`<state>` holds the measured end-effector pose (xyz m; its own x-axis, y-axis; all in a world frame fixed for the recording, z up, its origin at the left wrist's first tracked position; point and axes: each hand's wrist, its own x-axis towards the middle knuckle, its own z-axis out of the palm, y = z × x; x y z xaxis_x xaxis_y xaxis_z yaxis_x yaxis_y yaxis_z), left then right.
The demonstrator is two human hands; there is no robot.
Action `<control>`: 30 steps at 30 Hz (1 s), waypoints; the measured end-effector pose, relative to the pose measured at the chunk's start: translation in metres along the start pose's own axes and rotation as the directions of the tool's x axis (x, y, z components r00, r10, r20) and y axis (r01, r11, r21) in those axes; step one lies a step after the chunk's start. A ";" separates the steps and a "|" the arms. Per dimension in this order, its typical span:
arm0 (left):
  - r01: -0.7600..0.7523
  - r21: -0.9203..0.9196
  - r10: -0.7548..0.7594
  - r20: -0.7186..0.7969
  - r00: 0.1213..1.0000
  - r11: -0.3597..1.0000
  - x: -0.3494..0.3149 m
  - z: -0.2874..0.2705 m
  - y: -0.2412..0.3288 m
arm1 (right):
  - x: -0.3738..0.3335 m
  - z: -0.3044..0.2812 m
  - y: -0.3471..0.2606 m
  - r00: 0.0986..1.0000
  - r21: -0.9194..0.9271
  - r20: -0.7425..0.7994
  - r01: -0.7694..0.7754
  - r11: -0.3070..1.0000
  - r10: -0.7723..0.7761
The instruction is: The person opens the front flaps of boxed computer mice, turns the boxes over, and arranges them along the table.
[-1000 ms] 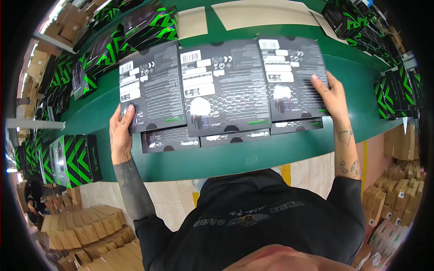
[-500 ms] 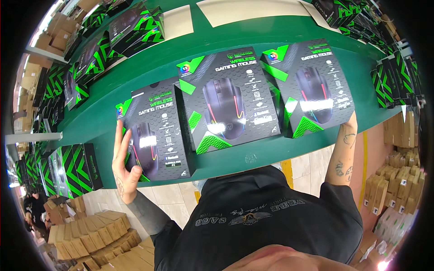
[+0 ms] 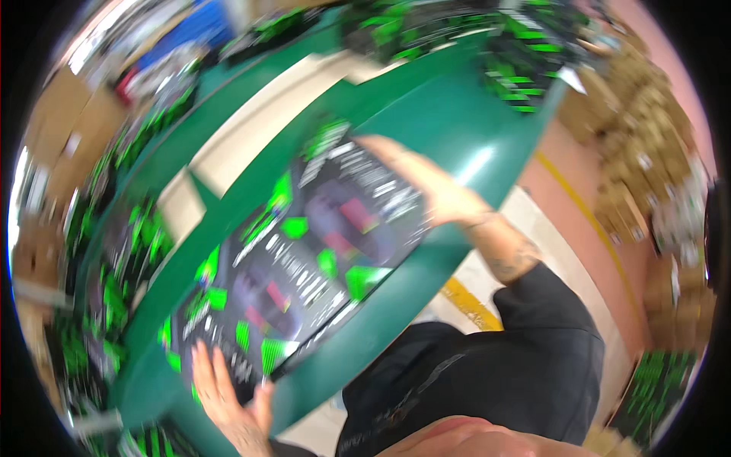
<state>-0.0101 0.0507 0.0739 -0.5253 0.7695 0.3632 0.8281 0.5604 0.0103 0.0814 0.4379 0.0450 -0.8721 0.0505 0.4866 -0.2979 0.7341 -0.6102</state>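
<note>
Three black-and-green gaming mouse boxes lie face up in a slanting row on the green table (image 3: 449,114), pressed close together. My left hand (image 3: 234,407) lies with spread fingers on the left gaming mouse box (image 3: 217,346), its thumb apart near the front edge. Between the other two sits the middle gaming mouse box (image 3: 278,286). Along the outer side of the right gaming mouse box (image 3: 362,217) my right hand (image 3: 426,186) rests, fingers stretched toward the far corner. Motion blurs the picture, so fine finger contact is unclear.
Stacks of similar black-and-green boxes (image 3: 525,57) stand along the table's far side and at the left (image 3: 141,228). Pale panels (image 3: 259,126) lie behind the row. Brown cartons (image 3: 617,206) are piled on the floor at the right.
The view has turned, so the row now slants. Gaps between the three boxes have closed. My right hand has come round to the right box's outer side; my left hand is over the left box.
</note>
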 end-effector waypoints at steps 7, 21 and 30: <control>-0.061 -0.053 0.067 0.121 0.990 0.997 0.018 0.055 0.020 | 0.077 0.028 -0.025 0.928 0.073 0.306 0.202 0.977 -0.215; -0.049 -0.290 -0.023 -0.238 0.971 0.956 0.006 0.042 0.005 | 0.116 0.065 0.033 0.919 0.622 0.382 -0.178 0.763 -0.097; 0.260 0.095 -0.220 -0.308 0.926 0.961 -0.009 0.061 0.002 | 0.136 0.050 0.019 0.900 0.244 0.435 -0.145 0.959 0.025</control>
<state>-0.0153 0.0640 0.0136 -0.6085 0.4946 0.6206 0.6405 0.7678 0.0162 -0.0626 0.4246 0.0687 -0.9612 -0.2309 0.1507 -0.2543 0.5315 -0.8080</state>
